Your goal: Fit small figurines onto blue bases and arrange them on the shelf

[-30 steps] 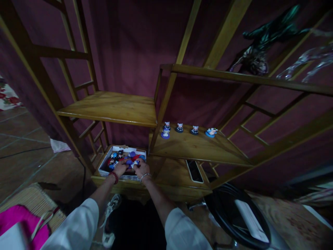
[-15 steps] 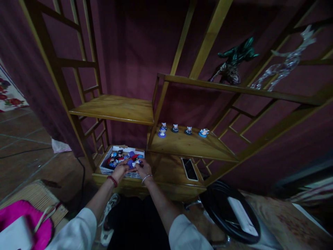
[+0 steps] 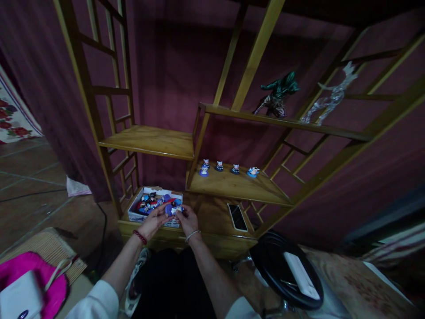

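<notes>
Nearest, left of the white box (image 3: pixel 137 216) and on the person's side: pink fabric item (image 3: pixel 55 265) bearing a white object (image 3: pixel 20 296). Nearest, right of the box: black round seat (image 3: pixel 264 261), a long white packet (image 3: pixel 300 271) lying on it.

Left hand (image 3: pixel 153 222), red beaded bracelet (image 3: pixel 140 237) at wrist: at the box's front wall, fingers closed in a light pinch on the held figurine's base end. Right hand (image 3: pixel 188 220), pale bracelet (image 3: pixel 193 235) at wrist: by the box's front right corner, thumb and fingers pinching the body end.

Held figurine (image 3: pixel 177 210), white and purple, on a round purple base: at the box's front right portion, between both hands and touching both. Tipped on its side; long axis runs roughly left to right, base toward the left hand, body toward the right. Neither hand is nearer. Fine facing of the figure: too small to tell.

Inside the box: assorted figurines (image 3: pixel 148 203), jumbled. Right of the box: phone (image 3: pixel 237 217), flat. Beyond and right of the box, on a raised shelf (image 3: pixel 229 185): five small figurines (image 3: pixel 235 169). Higher, farther right of the box: green statuette (image 3: pixel 278 95); clear deer-like ornament (image 3: pixel 334 98).
</notes>
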A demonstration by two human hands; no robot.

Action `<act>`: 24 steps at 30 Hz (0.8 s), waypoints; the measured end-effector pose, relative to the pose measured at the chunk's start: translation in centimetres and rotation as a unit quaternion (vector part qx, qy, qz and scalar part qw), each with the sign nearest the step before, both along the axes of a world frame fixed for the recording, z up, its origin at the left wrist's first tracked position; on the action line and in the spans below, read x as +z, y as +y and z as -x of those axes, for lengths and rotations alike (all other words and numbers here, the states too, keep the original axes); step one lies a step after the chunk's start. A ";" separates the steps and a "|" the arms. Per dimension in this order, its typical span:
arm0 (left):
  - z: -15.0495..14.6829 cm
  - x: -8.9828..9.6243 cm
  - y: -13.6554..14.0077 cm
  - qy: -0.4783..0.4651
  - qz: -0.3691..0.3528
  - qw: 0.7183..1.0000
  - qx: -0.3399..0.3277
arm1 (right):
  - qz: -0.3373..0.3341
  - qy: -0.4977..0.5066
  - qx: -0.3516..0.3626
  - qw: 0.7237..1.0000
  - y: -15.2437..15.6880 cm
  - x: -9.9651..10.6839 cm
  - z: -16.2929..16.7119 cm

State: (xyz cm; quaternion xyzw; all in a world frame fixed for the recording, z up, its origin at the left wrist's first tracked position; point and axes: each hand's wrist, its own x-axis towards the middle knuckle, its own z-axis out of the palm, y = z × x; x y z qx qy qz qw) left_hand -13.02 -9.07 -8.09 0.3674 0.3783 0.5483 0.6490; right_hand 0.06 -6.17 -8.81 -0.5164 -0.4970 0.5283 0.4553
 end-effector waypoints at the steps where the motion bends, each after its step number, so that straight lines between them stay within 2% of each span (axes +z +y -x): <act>1: -0.1 0.3 -0.3 -0.009 -0.004 1.000 0.003 | -0.005 0.007 0.002 1.000 -0.2 0.1 -0.1; 9: -0.7 1.8 -2.1 -0.054 -0.028 0.998 0.008 | -0.052 0.076 0.006 0.996 -2.0 1.8 -1.0; 24: -1.7 3.7 -3.8 -0.022 -0.049 0.999 0.006 | -0.056 0.114 0.011 0.992 -3.8 4.2 -2.2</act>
